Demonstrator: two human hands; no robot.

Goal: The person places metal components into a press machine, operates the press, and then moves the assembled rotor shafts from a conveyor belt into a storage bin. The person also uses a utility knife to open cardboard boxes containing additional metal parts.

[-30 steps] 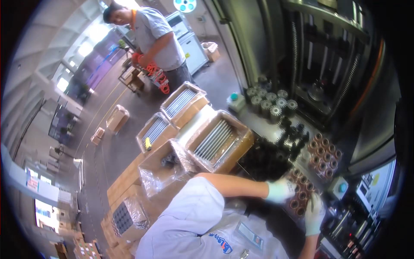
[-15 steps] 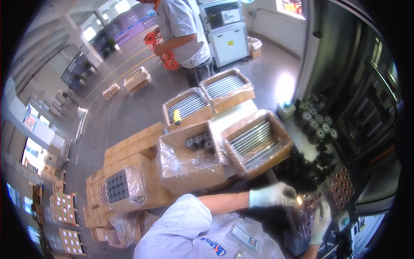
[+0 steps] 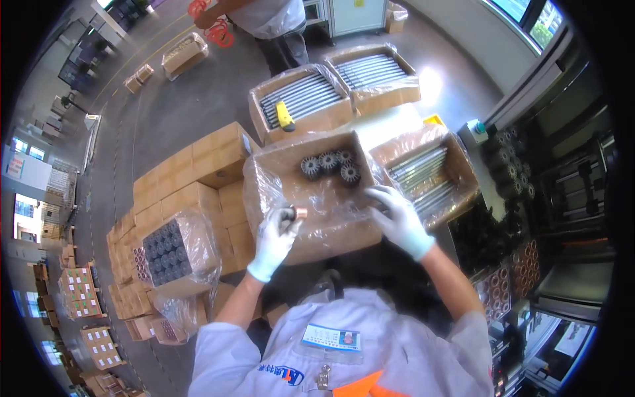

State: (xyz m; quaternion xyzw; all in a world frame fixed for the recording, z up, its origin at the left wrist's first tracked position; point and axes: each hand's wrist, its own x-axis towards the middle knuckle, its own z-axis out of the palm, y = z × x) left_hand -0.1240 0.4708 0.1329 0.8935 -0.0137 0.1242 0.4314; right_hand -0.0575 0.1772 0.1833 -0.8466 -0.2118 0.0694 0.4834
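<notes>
My left hand (image 3: 274, 239), in a white glove, is closed on a small copper-coloured ring (image 3: 301, 213) with a dark part beside it. It is over the near left part of an open cardboard box (image 3: 311, 239) lined with clear plastic. Inside that box, toward the back, sit several dark toothed cylinders (image 3: 329, 161). My right hand (image 3: 401, 223), also gloved, has its fingers apart at the box's right side. No object shows in it. Right of it stands a lined box of metal shafts (image 3: 423, 173).
Two more shaft boxes stand behind, a yellow-handled tool (image 3: 284, 116) on the left one. Stacked cartons (image 3: 192, 165) and a box of dark cylinders (image 3: 167, 250) are at left. Trays of copper-coloured rings (image 3: 526, 268) lie beside the machine at right. A person (image 3: 278, 30) stands beyond.
Both hands have come away from the copper rings at the right to the open box in the middle. My right hand has spread its fingers. The view has shifted.
</notes>
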